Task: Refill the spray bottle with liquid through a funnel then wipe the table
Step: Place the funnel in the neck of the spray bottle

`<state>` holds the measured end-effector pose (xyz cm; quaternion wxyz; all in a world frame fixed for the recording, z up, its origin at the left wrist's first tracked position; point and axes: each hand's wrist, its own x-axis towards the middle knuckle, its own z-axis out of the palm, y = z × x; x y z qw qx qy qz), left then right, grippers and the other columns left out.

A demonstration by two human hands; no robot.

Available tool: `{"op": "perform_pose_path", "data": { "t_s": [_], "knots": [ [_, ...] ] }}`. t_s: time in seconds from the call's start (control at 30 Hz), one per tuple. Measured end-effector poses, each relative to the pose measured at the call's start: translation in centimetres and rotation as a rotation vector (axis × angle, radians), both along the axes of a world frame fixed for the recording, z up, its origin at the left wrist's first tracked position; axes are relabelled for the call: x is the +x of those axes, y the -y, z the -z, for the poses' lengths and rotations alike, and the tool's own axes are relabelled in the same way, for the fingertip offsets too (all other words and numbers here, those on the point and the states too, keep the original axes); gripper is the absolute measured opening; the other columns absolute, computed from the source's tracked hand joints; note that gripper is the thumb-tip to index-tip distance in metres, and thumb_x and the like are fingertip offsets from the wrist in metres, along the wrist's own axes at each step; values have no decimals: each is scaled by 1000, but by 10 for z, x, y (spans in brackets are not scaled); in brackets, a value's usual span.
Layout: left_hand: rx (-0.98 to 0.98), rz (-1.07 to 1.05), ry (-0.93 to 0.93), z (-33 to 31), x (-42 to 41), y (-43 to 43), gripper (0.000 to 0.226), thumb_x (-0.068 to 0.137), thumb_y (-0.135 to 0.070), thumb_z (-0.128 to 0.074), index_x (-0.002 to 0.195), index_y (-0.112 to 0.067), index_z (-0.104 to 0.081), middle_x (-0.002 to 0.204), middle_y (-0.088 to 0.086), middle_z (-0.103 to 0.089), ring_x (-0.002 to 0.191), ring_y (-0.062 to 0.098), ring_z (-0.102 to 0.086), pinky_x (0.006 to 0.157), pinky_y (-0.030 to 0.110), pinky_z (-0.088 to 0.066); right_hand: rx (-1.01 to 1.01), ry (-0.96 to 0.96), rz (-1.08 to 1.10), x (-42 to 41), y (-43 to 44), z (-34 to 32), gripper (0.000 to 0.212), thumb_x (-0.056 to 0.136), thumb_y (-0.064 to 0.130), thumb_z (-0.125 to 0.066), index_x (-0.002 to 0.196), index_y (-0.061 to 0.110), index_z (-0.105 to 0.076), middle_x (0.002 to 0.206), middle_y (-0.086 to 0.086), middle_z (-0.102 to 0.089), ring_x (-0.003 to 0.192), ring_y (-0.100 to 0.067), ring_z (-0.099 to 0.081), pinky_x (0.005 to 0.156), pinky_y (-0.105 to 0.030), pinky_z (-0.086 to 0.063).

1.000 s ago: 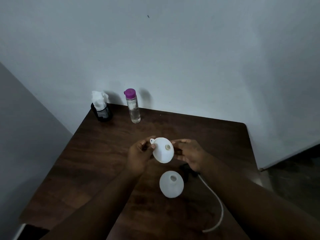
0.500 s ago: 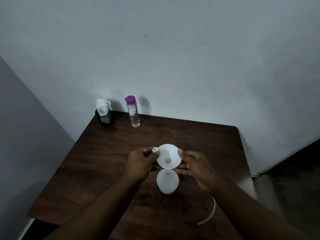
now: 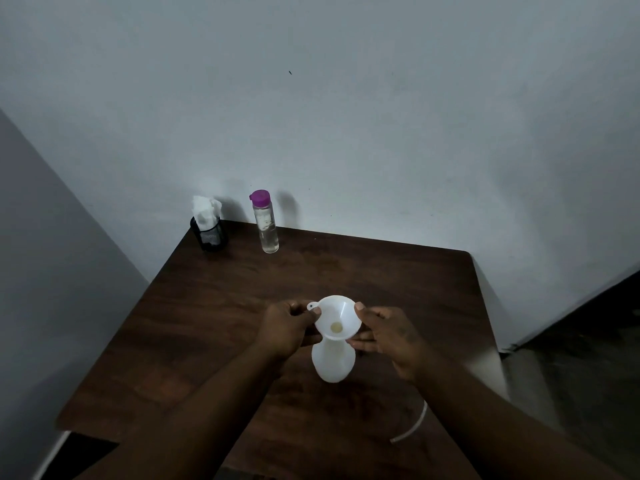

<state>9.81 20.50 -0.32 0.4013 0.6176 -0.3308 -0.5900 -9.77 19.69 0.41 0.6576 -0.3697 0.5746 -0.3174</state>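
Note:
A white funnel [image 3: 335, 317] stands upright with its spout in the neck of the white spray bottle [image 3: 333, 362], which rests on the dark wooden table [image 3: 221, 306]. My left hand [image 3: 285, 329] pinches the funnel's rim at its small tab on the left. My right hand [image 3: 388, 332] holds the rim on the right, thumb on top and fingers under the cone. A clear bottle of liquid with a purple cap [image 3: 264, 226] stands closed at the back of the table.
A black mesh holder with white tissues [image 3: 207, 227] sits at the back left corner. The sprayer's white dip tube [image 3: 412, 427] curves on the table under my right forearm. Walls close in behind and to the left; the table's right edge drops to dark floor.
Both hands brought the funnel from tilted in the air down onto the spray bottle's neck, where it now sits upright. The camera view shifted slightly.

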Motion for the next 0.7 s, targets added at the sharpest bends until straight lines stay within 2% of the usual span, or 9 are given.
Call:
{"op": "perform_pose_path", "data": {
  "t_s": [0.1,0.2,0.33,0.4,0.5,0.6,0.7],
  "knots": [
    [20,11,13,6,0,-2,19,95,-11,-68,113,-3,-72,107,14,-77,94,27,-76,72,36,-65,6,-36,-19,1,-2,7,36,96,34,-62,113,2,-68,99,-17,-75,84,-26,-77,74,-35,-63],
    [44,35,57,12,1,-1,24,95,-12,-69,117,-4,-70,110,13,-76,97,27,-75,75,39,-65,-15,-67,-22,2,-4,11,31,97,32,-61,108,4,-70,98,-18,-74,81,-26,-76,67,-28,-61],
    [32,69,69,12,2,-1,26,95,-14,-69,119,-4,-69,107,13,-76,96,28,-75,71,35,-64,-74,-139,-13,1,-2,15,30,98,28,-60,104,1,-72,90,-25,-69,74,-24,-67,64,-28,-60],
    [20,92,96,11,2,-1,25,95,-14,-69,118,-3,-69,106,13,-76,94,28,-75,68,33,-63,-80,-142,-33,0,-3,15,29,98,27,-60,107,2,-72,96,-27,-70,79,-25,-69,65,-29,-60],
    [5,103,122,8,5,-2,23,94,-18,-71,113,-6,-71,105,14,-75,92,28,-75,63,29,-60,-83,-119,-48,-2,-3,15,30,98,30,-59,107,4,-73,100,-18,-74,90,-28,-73,66,-30,-61],
    [-16,103,171,5,8,0,19,93,-24,-72,105,-10,-73,98,14,-75,81,22,-73,57,26,-58,-73,-102,-25,-2,0,11,31,98,30,-60,102,3,-74,96,-16,-75,85,-25,-74,62,-29,-60],
    [-16,70,197,5,13,6,21,92,-31,-74,98,-11,-73,89,13,-74,72,19,-68,59,32,-59,-102,-160,-62,-2,6,8,32,98,32,-60,94,4,-75,91,-16,-75,76,-20,-74,58,-28,-59]
  ]
}}
